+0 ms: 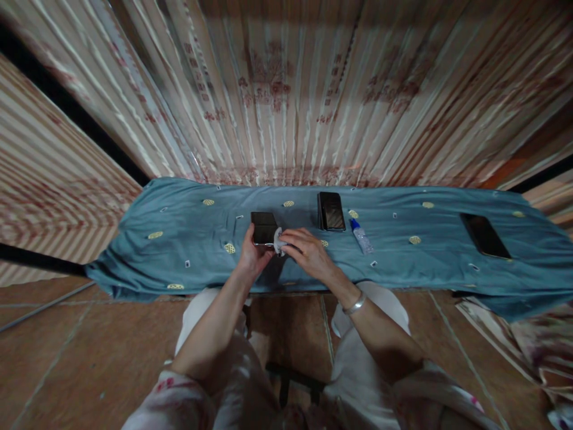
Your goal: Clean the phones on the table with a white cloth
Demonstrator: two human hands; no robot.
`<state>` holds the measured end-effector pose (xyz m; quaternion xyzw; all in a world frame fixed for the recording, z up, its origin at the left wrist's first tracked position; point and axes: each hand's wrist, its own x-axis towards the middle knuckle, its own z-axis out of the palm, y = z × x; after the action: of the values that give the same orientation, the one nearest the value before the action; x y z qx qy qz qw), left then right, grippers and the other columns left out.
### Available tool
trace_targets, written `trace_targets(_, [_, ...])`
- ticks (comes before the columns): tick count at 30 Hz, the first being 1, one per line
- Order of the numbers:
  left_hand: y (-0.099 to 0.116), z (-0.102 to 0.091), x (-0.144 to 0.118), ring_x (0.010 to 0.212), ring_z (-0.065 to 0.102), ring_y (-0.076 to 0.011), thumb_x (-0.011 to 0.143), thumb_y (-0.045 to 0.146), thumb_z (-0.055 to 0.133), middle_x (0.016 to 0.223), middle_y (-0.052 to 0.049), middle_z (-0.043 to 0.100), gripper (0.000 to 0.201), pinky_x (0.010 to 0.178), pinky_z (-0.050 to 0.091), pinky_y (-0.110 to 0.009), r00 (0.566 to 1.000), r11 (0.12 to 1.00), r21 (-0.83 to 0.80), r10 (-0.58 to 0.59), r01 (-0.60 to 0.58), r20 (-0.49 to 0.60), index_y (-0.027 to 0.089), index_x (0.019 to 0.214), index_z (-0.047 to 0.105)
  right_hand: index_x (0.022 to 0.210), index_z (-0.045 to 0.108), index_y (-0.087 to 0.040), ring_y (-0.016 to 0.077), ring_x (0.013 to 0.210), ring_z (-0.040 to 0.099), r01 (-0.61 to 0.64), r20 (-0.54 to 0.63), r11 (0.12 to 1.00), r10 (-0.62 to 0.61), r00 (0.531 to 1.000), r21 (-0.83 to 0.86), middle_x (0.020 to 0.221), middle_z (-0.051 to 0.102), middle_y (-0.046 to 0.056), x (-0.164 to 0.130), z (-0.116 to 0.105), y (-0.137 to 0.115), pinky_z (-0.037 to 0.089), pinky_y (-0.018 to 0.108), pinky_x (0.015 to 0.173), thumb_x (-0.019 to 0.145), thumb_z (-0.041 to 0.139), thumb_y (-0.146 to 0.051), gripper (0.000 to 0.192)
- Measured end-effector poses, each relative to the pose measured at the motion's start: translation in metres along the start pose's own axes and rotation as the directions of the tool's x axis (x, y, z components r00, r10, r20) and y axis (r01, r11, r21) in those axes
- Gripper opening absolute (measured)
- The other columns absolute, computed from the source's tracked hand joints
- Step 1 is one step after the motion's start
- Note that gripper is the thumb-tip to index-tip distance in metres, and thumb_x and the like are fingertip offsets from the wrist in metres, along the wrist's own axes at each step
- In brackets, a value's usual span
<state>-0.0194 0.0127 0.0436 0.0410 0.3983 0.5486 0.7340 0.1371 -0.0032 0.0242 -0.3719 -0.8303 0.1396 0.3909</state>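
Observation:
My left hand [254, 255] grips a dark, glossy phone [264, 222] by its near left side, holding it over the blue cloth. A thin line crosses the phone's face about midway. In the fingers of my right hand [307, 251] is a small white cloth [278, 242], bunched up against the phone's right edge. Beyond my right hand lies a thick black phone-like object [332, 212], perhaps two stacked pieces. A small clear bottle [362, 239] with a blue cap lies beside it.
A blue patterned cloth [394, 269] covers the long low surface before me. Far right on it lies another black phone [486, 236]. Pleated curtains [286, 137] hang right behind the surface, and dark poles [89, 125] stand at its ends. Tiled floor [67, 358] shows below.

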Motion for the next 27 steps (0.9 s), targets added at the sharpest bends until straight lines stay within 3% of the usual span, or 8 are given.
trace_targets(6, [-0.016, 0.003, -0.003, 0.039, 0.051, -0.0079, 0.092, 0.046, 0.043, 0.049, 0.000, 0.057, 0.048, 0.039, 0.039, -0.017, 1.000, 0.999, 0.043, -0.029, 0.029, -0.002, 0.015, 0.058, 0.057, 0.112, 0.069, -0.019, 0.0222, 0.104, 0.057, 0.050, 0.001, 0.999, -0.050, 0.999, 0.012, 0.115, 0.067, 0.010, 0.000, 0.014, -0.013, 0.049, 0.039, 0.091, 0.095, 0.049, -0.032, 0.029])
trace_targets(11, [-0.020, 0.004, -0.007, 0.034, 0.046, -0.0071, 0.092, 0.055, 0.036, 0.040, 0.002, 0.048, 0.059, 0.035, 0.033, -0.017, 0.998, 0.994, 0.084, -0.069, 0.070, -0.011, 0.018, 0.048, 0.046, 0.121, 0.063, -0.020, 0.0213, 0.110, 0.055, 0.038, 0.013, 0.997, -0.039, 0.999, 0.066, 0.122, 0.064, 0.009, 0.001, 0.023, -0.021, 0.049, 0.040, 0.096, 0.097, 0.043, -0.028, 0.032])
trace_targets(15, [-0.014, 0.002, -0.008, 0.043, 0.055, -0.0091, 0.090, 0.057, 0.040, 0.048, 0.000, 0.058, 0.055, 0.044, 0.043, -0.018, 1.000, 0.995, 0.104, -0.001, 0.000, 0.006, 0.016, 0.057, 0.056, 0.122, 0.062, -0.020, 0.0212, 0.112, 0.054, 0.049, 0.005, 0.996, -0.050, 0.999, 0.078, 0.122, 0.063, 0.009, -0.001, 0.023, -0.020, 0.048, 0.040, 0.098, 0.097, 0.043, -0.026, 0.033])
trace_targets(19, [-0.009, -0.001, -0.006, 0.053, 0.062, -0.0112, 0.091, 0.047, 0.044, 0.062, -0.002, 0.067, 0.042, 0.056, 0.050, -0.021, 0.993, 0.994, 0.050, 0.097, -0.100, 0.067, 0.015, 0.076, 0.065, 0.121, 0.064, -0.022, 0.0206, 0.112, 0.056, 0.005, -0.017, 0.997, -0.004, 1.000, 0.082, 0.120, 0.064, 0.008, -0.003, 0.020, -0.016, 0.047, 0.040, 0.098, 0.097, 0.042, -0.024, 0.032])
trace_targets(23, [-0.004, -0.002, -0.004, 0.063, 0.068, -0.0155, 0.091, 0.041, 0.045, 0.069, -0.005, 0.071, 0.038, 0.064, 0.054, -0.025, 0.989, 0.993, 0.017, 0.111, -0.114, 0.099, 0.011, 0.089, 0.068, 0.121, 0.064, -0.021, 0.0223, 0.117, 0.055, -0.135, -0.076, 0.985, 0.144, 0.987, 0.109, 0.126, 0.062, 0.011, -0.004, 0.024, -0.014, 0.045, 0.043, 0.102, 0.095, 0.044, -0.028, 0.033])
trace_targets(27, [0.001, -0.001, -0.002, 0.062, 0.068, -0.0146, 0.089, 0.036, 0.050, 0.073, -0.004, 0.073, 0.030, 0.065, 0.054, -0.024, 0.982, 0.984, -0.020, 0.178, -0.177, 0.061, 0.013, 0.095, 0.069, 0.124, 0.061, -0.020, 0.0226, 0.123, 0.055, -0.282, -0.117, 0.927, 0.318, 0.941, 0.247, 0.131, 0.060, 0.012, -0.004, 0.039, -0.010, 0.043, 0.042, 0.106, 0.092, 0.048, -0.027, 0.035])
